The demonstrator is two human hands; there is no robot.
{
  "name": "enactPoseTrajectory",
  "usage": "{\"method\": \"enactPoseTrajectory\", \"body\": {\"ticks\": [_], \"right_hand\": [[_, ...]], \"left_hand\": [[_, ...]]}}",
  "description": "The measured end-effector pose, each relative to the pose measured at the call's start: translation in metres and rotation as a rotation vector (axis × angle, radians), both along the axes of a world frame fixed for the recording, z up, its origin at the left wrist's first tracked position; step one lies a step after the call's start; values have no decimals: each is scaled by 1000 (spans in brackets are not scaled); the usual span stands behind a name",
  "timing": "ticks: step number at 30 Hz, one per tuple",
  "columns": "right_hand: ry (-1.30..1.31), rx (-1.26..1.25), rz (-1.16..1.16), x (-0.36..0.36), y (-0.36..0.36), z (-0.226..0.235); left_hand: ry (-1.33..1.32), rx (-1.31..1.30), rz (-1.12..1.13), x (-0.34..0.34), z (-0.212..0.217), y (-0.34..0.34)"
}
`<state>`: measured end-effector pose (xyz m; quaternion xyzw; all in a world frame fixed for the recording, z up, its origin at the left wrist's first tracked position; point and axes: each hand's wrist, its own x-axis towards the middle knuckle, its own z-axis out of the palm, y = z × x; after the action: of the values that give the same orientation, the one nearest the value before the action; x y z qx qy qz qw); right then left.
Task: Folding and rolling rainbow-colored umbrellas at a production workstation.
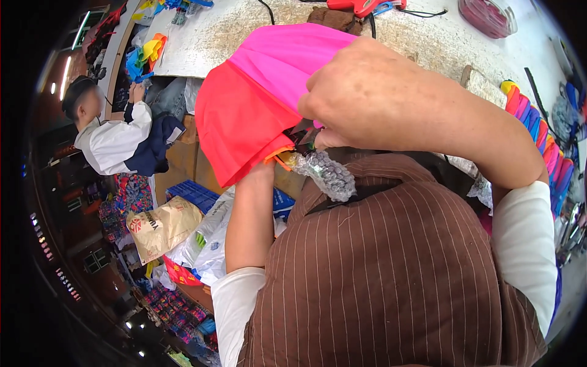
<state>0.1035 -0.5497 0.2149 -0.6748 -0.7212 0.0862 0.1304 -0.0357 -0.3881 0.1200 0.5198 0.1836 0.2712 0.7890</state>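
An umbrella with red and pink panels [244,116] droops, partly folded, in front of my chest. Its handle [333,174], wrapped in clear bubble wrap, points toward my brown striped apron [379,269]. My right hand [342,92] is closed at the edge of the pink panel, its fingers curled, with a bit of pink fabric showing beneath them. From below, my left hand [263,171] reaches up under the red panel; the fabric covers its fingers. An orange strip of cloth [281,156] shows beside that wrist.
A worn white worktable [244,37] spreads ahead, with a red tool [358,6] and a clear tub [487,17] at its far side. Several rainbow-coloured rolled umbrellas [544,140] line the right. At left are a paper sack [164,226], plastic bags [211,241] and a seated person [116,134].
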Motion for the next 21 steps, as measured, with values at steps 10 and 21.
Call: {"method": "enactPoseTrajectory", "body": {"ticks": [10, 21], "right_hand": [[20, -23, 27, 10, -8, 12], [31, 81, 122, 23, -10, -12]], "left_hand": [[34, -165, -33, 1, 6, -7], [83, -357, -94, -2, 18, -2]]}}
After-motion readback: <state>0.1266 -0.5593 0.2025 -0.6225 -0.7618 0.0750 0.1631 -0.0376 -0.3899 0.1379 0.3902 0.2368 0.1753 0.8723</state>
